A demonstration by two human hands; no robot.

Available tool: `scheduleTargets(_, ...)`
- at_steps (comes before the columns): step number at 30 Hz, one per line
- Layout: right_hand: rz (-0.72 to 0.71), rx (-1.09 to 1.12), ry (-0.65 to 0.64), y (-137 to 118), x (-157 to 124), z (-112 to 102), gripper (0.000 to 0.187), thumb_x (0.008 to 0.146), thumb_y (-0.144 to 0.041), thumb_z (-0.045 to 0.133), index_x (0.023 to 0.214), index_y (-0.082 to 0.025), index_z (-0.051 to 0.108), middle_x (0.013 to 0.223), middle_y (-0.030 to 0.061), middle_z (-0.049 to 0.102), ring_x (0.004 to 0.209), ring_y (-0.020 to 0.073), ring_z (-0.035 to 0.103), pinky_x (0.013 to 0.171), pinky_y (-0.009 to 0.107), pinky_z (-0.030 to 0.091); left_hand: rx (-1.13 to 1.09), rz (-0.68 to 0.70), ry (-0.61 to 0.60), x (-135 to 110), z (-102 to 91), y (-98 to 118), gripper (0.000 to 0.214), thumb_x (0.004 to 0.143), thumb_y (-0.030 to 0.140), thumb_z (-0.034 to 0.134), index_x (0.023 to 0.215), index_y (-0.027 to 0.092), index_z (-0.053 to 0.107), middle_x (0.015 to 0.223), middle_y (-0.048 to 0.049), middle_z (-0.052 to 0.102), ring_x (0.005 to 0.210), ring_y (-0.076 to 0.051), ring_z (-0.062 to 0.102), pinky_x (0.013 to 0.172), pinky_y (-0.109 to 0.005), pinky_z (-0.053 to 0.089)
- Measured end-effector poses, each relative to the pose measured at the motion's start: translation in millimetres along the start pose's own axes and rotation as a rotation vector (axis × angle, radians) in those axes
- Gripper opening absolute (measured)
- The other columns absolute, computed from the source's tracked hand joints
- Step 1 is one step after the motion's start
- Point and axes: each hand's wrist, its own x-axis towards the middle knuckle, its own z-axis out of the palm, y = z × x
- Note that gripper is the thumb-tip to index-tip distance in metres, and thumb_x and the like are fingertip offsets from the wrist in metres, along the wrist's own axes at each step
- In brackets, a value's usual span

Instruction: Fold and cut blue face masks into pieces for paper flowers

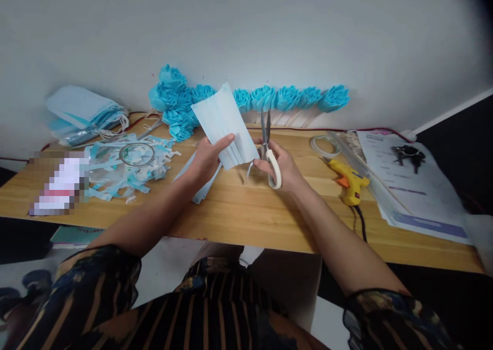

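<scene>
Striped dark sleeves (pixel 100 280) lie lowest; left hand (pixel 206 161) grips pale blue pleated sheet (pixel 223 121), right hand (pixel 287 169) holds white-handled metal scissors (pixel 269 152).

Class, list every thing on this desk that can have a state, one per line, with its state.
Sheet: held off the table by the left hand.
Scissors: in the right hand, blades up, nearly shut.
Glue gun: lying down, cord attached.
Tape roll: lying flat.
Masks: stacked at the left.
Scraps: scattered.
Keys: lying on papers.
</scene>
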Motion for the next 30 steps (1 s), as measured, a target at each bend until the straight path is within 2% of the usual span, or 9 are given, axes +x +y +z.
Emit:
scheduleTargets(3, -0.023, -0.059, -0.004, -3.2, -0.8, -1.0, 0.057, 0.066, -0.053, 0.091, 0.113, -0.029, 0.070, 0.080, -0.0017, 0.058, 0.070, 0.0170, 0.053, 0.067, 0.033, 0.047, 0.065, -0.047, -0.140, -2.9, 2.3, 0.1, 0.057, 0.070, 0.046, 0.092, 0.116, 0.016, 0.074, 0.110, -0.0146, 0.080, 0.114, -0.040, 0.074, 0.101, -0.053, 0.060)
scheduleTargets(6, -0.047, -0.069, -0.008, -1.9, 0.1, -2.1, 0.055, 0.066, -0.050, 0.091, 0.112, -0.027, 0.071, 0.081, -0.0015, 0.059, 0.070, 0.0166, 0.053, 0.069, 0.033, 0.049, 0.101, -0.070, -0.181, -4.9, 4.0, 1.7, 0.061, 0.065, 0.037, 0.095, 0.118, 0.017, 0.074, 0.112, -0.0135, 0.080, 0.114, -0.040, 0.074, 0.100, -0.053, 0.061)
scheduleTargets(10, -0.049, -0.024, 0.002, 3.8, 2.9, -4.2, 0.060, 0.066, -0.046, 0.092, 0.118, -0.027, 0.069, 0.080, -0.0020, 0.060, 0.071, 0.0160, 0.054, 0.067, 0.032, 0.047, 0.091, -0.057, -0.107, -3.2, 2.1, 1.4, 0.061, 0.064, 0.036, 0.094, 0.116, 0.013, 0.074, 0.118, -0.0163, 0.078, 0.118, -0.042, 0.072, 0.105, -0.056, 0.058)
scheduleTargets(15, -0.017, 0.012, 0.005, 6.0, 3.7, -3.2, 0.059, 0.069, -0.048, 0.089, 0.120, -0.027, 0.067, 0.081, -0.0012, 0.060, 0.072, 0.0168, 0.056, 0.066, 0.033, 0.047, 0.052, -0.025, -0.013, -1.8, 0.7, 0.1, 0.070, 0.062, 0.035, 0.093, 0.124, 0.012, 0.070, 0.119, -0.0171, 0.078, 0.122, -0.041, 0.070, 0.110, -0.058, 0.053)
scheduleTargets(21, 0.017, 0.017, 0.038, 7.3, 4.0, -2.0, 0.060, 0.068, -0.045, 0.090, 0.119, -0.026, 0.066, 0.081, -0.0015, 0.062, 0.070, 0.0159, 0.057, 0.066, 0.033, 0.049, 0.049, -0.038, 0.008, -0.4, 0.5, -2.9, 0.058, 0.063, 0.037, 0.091, 0.112, 0.014, 0.073, 0.115, -0.0152, 0.079, 0.121, -0.041, 0.070, 0.108, -0.056, 0.054)
scheduleTargets(26, 0.099, 0.033, 0.104, 5.8, 7.2, -5.2, 0.060, 0.067, -0.053, 0.091, 0.114, -0.026, 0.064, 0.074, -0.0033, 0.061, 0.061, 0.0141, 0.053, 0.057, 0.031, 0.043, 0.053, 0.007, 0.105, 6.3, -5.6, -1.9, 0.057, 0.063, 0.037, 0.090, 0.112, 0.016, 0.072, 0.113, -0.0133, 0.079, 0.122, -0.040, 0.070, 0.105, -0.051, 0.057)
scheduleTargets(30, 0.121, 0.060, 0.010, -4.0, 3.5, -7.3, 0.055, 0.071, -0.061, 0.086, 0.105, -0.023, 0.066, 0.079, 0.0003, 0.066, 0.064, 0.0138, 0.057, 0.058, 0.030, 0.044, 0.068, 0.024, 0.174, 10.3, -11.1, 3.0, 0.064, 0.066, 0.038, 0.091, 0.121, 0.016, 0.068, 0.115, -0.0118, 0.078, 0.122, -0.037, 0.070, 0.105, -0.048, 0.057)
